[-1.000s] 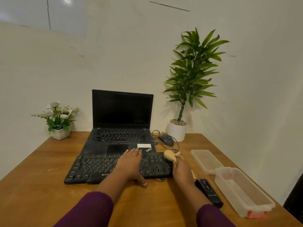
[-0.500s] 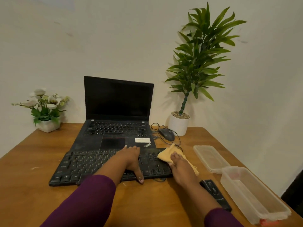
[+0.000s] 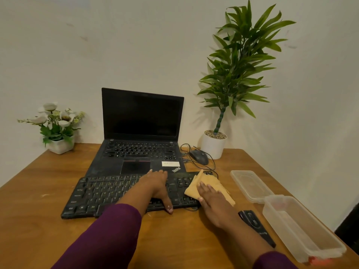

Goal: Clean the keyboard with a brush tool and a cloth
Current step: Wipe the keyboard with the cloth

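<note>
Your right hand [image 3: 211,199] has spread the bunched yellow cloth [image 3: 212,182] over the right end of the black keyboard [image 3: 108,193] and presses it flat, fingers straight and close together. Your left hand [image 3: 157,185] rests on the keys mid-board, fingers extended, thumb over the front edge.

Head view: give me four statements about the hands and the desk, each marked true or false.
1. The right hand presses a yellow cloth onto the right end of the keyboard. True.
2. The left hand holds a brush. False: it rests flat on the keys and holds nothing.
3. The laptop has a lit screen. False: the screen is dark.
4. The lid lies off the clear container, on the table. True.
</note>
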